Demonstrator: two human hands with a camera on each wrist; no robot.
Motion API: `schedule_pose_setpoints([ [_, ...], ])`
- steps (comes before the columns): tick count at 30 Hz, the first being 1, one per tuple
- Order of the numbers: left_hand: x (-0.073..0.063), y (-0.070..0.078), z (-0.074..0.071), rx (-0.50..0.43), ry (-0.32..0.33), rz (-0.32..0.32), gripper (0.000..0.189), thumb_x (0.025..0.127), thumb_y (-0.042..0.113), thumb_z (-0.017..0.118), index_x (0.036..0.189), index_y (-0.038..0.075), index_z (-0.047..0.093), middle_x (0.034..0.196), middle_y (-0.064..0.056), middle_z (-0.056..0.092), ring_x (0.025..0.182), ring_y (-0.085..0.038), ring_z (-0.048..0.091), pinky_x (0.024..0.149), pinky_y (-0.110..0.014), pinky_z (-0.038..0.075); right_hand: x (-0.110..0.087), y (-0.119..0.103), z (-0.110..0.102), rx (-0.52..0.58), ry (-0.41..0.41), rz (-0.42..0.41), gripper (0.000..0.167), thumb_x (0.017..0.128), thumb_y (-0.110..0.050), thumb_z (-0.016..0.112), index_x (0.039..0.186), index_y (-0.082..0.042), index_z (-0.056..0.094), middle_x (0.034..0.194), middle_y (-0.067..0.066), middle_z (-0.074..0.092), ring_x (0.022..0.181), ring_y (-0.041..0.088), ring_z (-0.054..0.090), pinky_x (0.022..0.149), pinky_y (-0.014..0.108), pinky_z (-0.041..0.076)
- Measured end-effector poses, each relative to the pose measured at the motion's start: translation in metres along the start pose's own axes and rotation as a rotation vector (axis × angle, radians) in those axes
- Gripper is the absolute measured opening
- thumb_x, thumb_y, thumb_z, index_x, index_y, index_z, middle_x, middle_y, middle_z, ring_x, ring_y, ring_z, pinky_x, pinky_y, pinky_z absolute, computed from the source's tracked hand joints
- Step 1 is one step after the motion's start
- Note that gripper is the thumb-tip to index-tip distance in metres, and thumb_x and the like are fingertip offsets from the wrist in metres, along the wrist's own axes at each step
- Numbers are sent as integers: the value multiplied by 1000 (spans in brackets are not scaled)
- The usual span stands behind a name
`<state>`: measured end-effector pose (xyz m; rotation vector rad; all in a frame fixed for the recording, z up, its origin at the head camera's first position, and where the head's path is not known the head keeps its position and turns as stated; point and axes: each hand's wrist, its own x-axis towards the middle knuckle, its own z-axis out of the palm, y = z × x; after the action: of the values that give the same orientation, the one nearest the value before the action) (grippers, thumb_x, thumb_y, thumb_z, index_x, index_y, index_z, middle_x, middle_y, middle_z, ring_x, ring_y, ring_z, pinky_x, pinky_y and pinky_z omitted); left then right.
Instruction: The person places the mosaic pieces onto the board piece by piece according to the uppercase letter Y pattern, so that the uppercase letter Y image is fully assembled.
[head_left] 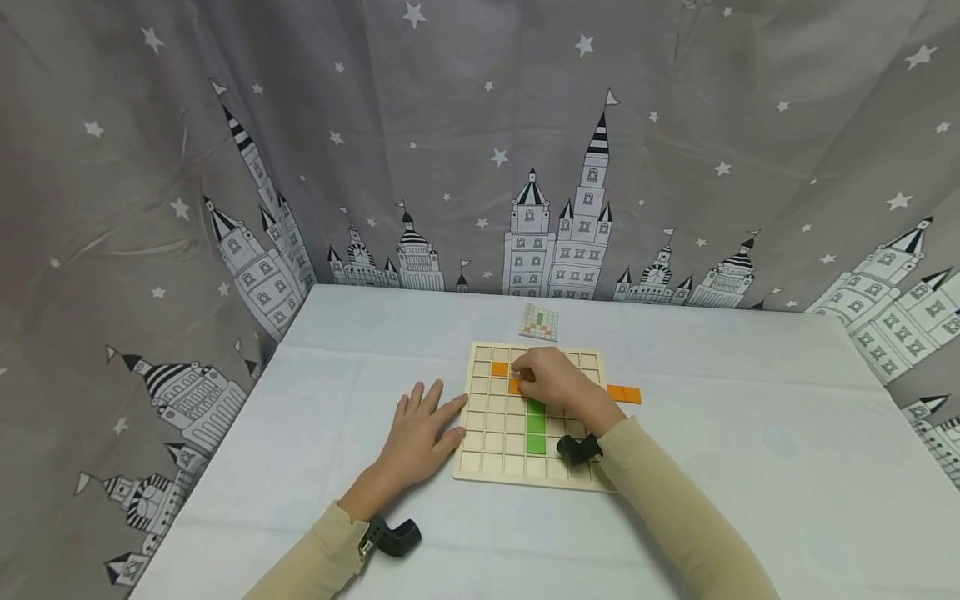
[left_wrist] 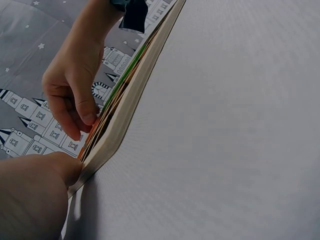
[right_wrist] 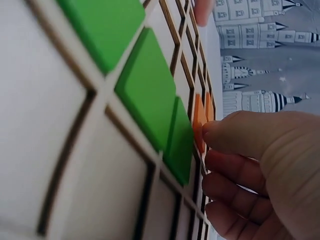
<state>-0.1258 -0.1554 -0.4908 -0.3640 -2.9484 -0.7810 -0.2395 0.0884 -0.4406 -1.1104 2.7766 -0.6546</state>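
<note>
A pale wooden grid board [head_left: 492, 421] lies on the white table. Several green tiles [head_left: 536, 423] form a column in its cells, with orange tiles [head_left: 498, 368] above and to the left. My right hand [head_left: 553, 379] is over the board's upper middle, fingers bent, its thumb touching a lower orange tile [right_wrist: 198, 120]. Between thumb and fingers a gap shows in the left wrist view. My left hand [head_left: 417, 435] rests flat with spread fingers on the table, its thumb and index finger at the board's left edge.
Behind the board stands a small folded pattern card [head_left: 541, 322]. Two loose orange tiles [head_left: 624, 394] lie beside the board's right edge, past my right wrist. A grey curtain [head_left: 450, 125] printed with castles and stars hangs behind the table.
</note>
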Motion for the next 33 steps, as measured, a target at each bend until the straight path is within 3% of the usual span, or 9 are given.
schedule_pose_setpoints([
  [15, 0, -2, 1, 5, 14, 10, 49, 99, 31, 61, 145, 13, 59, 159, -30, 38, 150, -57, 23, 117, -75, 18, -26, 26, -18, -7, 60, 104, 24, 92, -6, 66, 112, -1, 77, 94, 14, 73, 82, 21, 64, 78, 39, 56],
  [33, -1, -1, 0, -2, 9, 3, 50, 99, 31, 61, 145, 12, 59, 159, -30, 37, 151, -57, 22, 118, -74, 16, -79, 60, -33, -19, 111, 241, 27, 86, -3, 70, 112, 4, 75, 93, 14, 72, 82, 22, 65, 77, 41, 57],
])
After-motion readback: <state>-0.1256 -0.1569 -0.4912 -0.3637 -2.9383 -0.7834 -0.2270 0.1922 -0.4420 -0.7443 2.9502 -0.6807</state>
